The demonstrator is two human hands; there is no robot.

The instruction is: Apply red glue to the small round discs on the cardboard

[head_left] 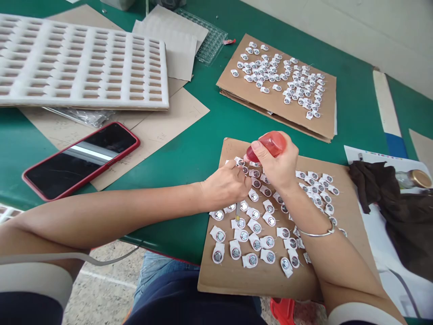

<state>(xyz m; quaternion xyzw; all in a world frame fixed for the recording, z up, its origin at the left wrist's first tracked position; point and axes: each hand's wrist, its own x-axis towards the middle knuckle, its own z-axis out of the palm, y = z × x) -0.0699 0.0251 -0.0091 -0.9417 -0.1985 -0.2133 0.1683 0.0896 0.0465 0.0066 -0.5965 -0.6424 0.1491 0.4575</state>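
My right hand (282, 164) is wrapped round a red squeeze bottle (272, 143), tilted with its narrow end down to the left. Its tip is close to my left hand (226, 183), whose fingers are pressed together over the upper left of the near cardboard sheet (230, 280). A thin metal tool with a yellowish end (237, 212) sticks out below my left hand. Many small white pieces with round silvery centres (250, 260) lie on this cardboard, some hidden beneath my hands and right forearm.
Farther back, stacked cardboard (226, 83) bears more white pieces. To the left are a red-cased phone (83, 160) and a white foam tray (165, 72). Dark cloth (402, 216) and a gold-lidded jar (419, 178) lie at the right.
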